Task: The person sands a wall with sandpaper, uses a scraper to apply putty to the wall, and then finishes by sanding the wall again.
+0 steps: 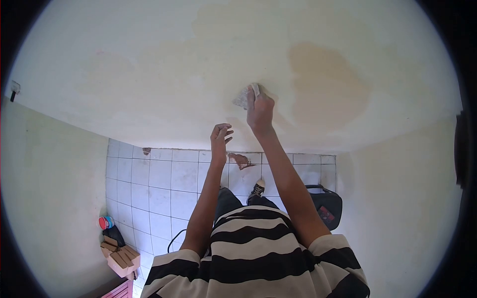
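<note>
My right hand (pixel 261 111) is closed on a piece of sandpaper (pixel 241 98), grey and dusty, pressed against the pale wall (pixel 189 89). One pale folded edge of the sheet shows by the fingers. Lower and to the left, my left hand (pixel 219 138) is raised in front of the wall with its fingers loosely bent and apart. I see nothing held in it. To the right of my right hand, a large tan patch (pixel 328 84) stains the wall, and fainter patches spread above.
Below is a white tiled floor (pixel 159 174) with a broken brown spot (pixel 241 161) at the wall's foot. A black case (pixel 329 208) stands at right. At lower left are a cardboard box (pixel 121 258) and a small tub (pixel 105 222). A wall socket (pixel 15 88) is far left.
</note>
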`<state>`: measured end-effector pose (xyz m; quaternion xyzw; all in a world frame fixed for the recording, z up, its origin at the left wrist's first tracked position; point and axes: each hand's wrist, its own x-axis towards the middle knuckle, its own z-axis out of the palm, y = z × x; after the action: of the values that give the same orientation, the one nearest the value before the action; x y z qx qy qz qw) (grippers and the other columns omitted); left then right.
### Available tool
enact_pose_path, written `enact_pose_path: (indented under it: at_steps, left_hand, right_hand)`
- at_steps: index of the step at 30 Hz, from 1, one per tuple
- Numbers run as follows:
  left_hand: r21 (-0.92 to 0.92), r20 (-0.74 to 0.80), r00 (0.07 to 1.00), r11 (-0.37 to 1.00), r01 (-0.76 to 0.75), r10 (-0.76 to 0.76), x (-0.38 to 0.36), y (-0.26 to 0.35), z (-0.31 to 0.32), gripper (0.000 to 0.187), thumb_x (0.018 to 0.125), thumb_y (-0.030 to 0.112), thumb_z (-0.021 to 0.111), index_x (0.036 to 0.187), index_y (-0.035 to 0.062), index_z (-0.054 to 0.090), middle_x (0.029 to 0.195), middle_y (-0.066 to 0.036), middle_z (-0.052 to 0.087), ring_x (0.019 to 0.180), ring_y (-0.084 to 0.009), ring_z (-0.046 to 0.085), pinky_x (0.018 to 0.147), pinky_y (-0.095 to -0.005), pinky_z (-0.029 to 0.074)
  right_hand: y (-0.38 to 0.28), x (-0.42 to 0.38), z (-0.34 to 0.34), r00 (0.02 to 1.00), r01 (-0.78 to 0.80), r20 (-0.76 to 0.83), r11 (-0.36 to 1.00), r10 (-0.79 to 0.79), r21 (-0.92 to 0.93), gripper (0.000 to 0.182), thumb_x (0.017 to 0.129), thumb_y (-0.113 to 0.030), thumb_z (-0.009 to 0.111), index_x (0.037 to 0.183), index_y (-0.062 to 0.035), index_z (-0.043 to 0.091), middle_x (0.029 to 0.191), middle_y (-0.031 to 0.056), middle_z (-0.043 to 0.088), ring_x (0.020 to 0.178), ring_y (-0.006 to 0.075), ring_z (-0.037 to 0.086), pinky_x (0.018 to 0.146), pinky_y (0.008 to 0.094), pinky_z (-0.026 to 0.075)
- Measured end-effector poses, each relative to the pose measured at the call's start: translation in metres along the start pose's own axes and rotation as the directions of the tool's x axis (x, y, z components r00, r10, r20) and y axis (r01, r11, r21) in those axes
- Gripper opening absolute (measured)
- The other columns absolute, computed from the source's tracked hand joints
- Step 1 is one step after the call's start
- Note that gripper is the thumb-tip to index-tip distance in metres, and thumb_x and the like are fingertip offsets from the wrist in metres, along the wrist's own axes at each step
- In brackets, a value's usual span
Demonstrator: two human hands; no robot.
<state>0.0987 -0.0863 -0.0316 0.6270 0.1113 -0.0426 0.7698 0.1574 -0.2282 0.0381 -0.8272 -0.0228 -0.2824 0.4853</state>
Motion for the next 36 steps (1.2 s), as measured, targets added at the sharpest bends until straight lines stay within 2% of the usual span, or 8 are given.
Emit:
enact_pose_path:
  at_steps: [4, 9, 14, 16, 20, 30, 33, 36]
  left_hand:
    - [0.009, -0.001, 1.000, 0.999, 0.030, -0.030, -0.018, -0.013, -0.001, 0.019, 0.093, 0.022, 0.049, 0.105, 0.0096, 0.056, 0.107, -0.006, 0.060, 0.100, -0.0199, 0.057, 0.084, -0.0354, 0.045]
    - [0.281, 0.086, 0.996, 0.959, -0.039, 0.015, -0.031, -0.013, -0.003, 0.026, 0.092, 0.026, 0.051, 0.113, 0.0102, 0.054, 0.118, -0.009, 0.054, 0.104, -0.0194, 0.055, 0.086, -0.0367, 0.044]
    - [0.197, 0.110, 0.983, 0.972, 0.126, -0.149, -0.067, -0.031, 0.009, 0.040, 0.093, 0.033, 0.051, 0.123, 0.0080, 0.047, 0.118, -0.012, 0.054, 0.109, -0.0219, 0.054, 0.089, -0.0390, 0.045]
    - [-0.163, 0.492, 0.785, 0.847, 0.507, -0.376, -0.080, -0.037, 0.014, 0.049, 0.093, 0.038, 0.050, 0.124, 0.0000, 0.045, 0.116, -0.012, 0.055, 0.107, -0.0206, 0.055, 0.085, -0.0383, 0.048]
    - [0.163, 0.567, 0.765, 0.952, 0.260, -0.306, -0.127, -0.079, 0.036, 0.032, 0.086, 0.011, 0.063, 0.113, -0.0026, 0.055, 0.098, -0.011, 0.065, 0.085, -0.0162, 0.064, 0.071, -0.0271, 0.053]
    - [0.227, 0.388, 0.889, 0.960, 0.165, -0.244, -0.242, -0.190, 0.124, 0.031, 0.078, 0.002, 0.068, 0.108, 0.0009, 0.059, 0.085, -0.008, 0.065, 0.073, -0.0117, 0.060, 0.063, -0.0254, 0.049]
    - [0.232, 0.355, 0.892, 0.951, 0.206, -0.279, -0.242, -0.218, 0.157, 0.032, 0.076, -0.001, 0.067, 0.107, 0.0013, 0.059, 0.084, -0.010, 0.066, 0.072, -0.0131, 0.062, 0.062, -0.0261, 0.050]
    - [0.355, 0.340, 0.904, 0.926, 0.130, -0.258, -0.238, -0.258, 0.188, 0.032, 0.074, -0.002, 0.067, 0.105, 0.0017, 0.060, 0.082, -0.012, 0.067, 0.072, -0.0151, 0.064, 0.063, -0.0276, 0.051]
  right_hand:
    - [0.052, -0.043, 0.028, 0.937, 0.347, 0.148, 0.886, -0.316, -0.308, 0.019, 0.090, -0.016, 0.051, 0.100, -0.0016, 0.058, 0.071, 0.0179, 0.063, 0.066, 0.0311, 0.065, 0.058, 0.0414, 0.052]
    - [0.091, -0.090, 0.036, 0.908, -0.227, 0.194, 0.826, 0.371, -0.516, 0.018, 0.087, -0.015, 0.055, 0.100, -0.0020, 0.059, 0.077, 0.0177, 0.065, 0.069, 0.0289, 0.067, 0.061, 0.0422, 0.055]
    - [0.034, -0.142, -0.065, 0.753, -0.643, 0.530, 0.608, 0.390, 0.466, 0.023, 0.087, -0.018, 0.058, 0.101, -0.0014, 0.063, 0.088, 0.0110, 0.068, 0.078, 0.0241, 0.068, 0.061, 0.0379, 0.056]
    - [0.045, -0.185, -0.082, 0.811, -0.564, 0.465, 0.685, 0.355, 0.462, 0.026, 0.086, -0.018, 0.060, 0.106, -0.0012, 0.061, 0.086, 0.0104, 0.067, 0.075, 0.0222, 0.068, 0.057, 0.0345, 0.055]
    - [0.039, -0.253, -0.146, 0.598, -0.801, 0.554, 0.419, 0.580, 0.427, 0.038, 0.084, -0.017, 0.064, 0.117, -0.0010, 0.053, 0.086, 0.0119, 0.067, 0.061, 0.0209, 0.068, 0.044, 0.0270, 0.052]
    - [0.101, -0.385, -0.252, 0.687, -0.718, -0.052, 0.667, 0.725, -0.199, 0.017, 0.083, -0.016, 0.066, 0.090, 0.0003, 0.066, 0.067, 0.0067, 0.065, 0.054, 0.0159, 0.064, 0.044, 0.0263, 0.049]
    - [0.139, -0.400, -0.282, 0.472, -0.810, -0.161, 0.498, 0.867, 0.310, 0.019, 0.083, -0.017, 0.066, 0.080, 0.0016, 0.065, 0.063, 0.0073, 0.064, 0.052, 0.0136, 0.063, 0.044, 0.0266, 0.046]
    - [0.222, -0.448, -0.313, 0.441, -0.881, -0.287, 0.471, 0.850, 0.043, 0.021, 0.086, -0.020, 0.061, 0.078, -0.0006, 0.064, 0.067, 0.0122, 0.065, 0.061, 0.0229, 0.064, 0.057, 0.0351, 0.050]
